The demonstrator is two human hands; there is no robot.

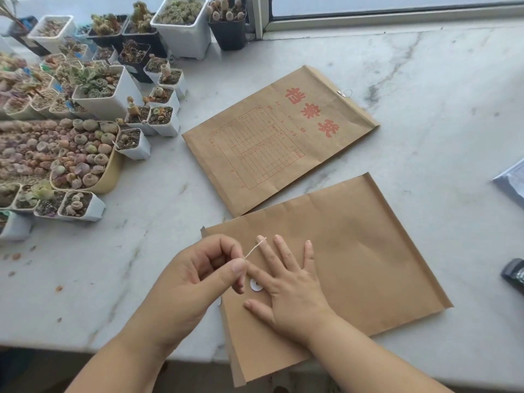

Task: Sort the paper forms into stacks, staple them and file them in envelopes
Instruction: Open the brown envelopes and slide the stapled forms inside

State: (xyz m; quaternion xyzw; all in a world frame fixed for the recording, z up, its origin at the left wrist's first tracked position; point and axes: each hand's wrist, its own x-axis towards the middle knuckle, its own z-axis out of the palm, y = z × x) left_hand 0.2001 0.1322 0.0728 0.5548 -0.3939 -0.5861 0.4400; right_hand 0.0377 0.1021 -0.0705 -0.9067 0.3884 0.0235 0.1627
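Observation:
A brown paper envelope [354, 245] lies back side up at the near edge of the marble counter, its lower corner hanging over the edge. My right hand [286, 285] presses flat on it with straight, spread fingers, next to a white round fastener disc [255, 285]. My left hand [198, 276] pinches the thin closure string [255, 247] between thumb and finger, just left of the disc. A second brown envelope [272, 140] with red printed characters and a grid lies face up farther back, its string button at its far right corner.
Many small white and black pots of succulents [93, 89] crowd the left and back of the counter. A stack of white papers [513, 182] shows at the right edge, with a dark stapler-like object [514, 275] below it. A window frame runs along the back.

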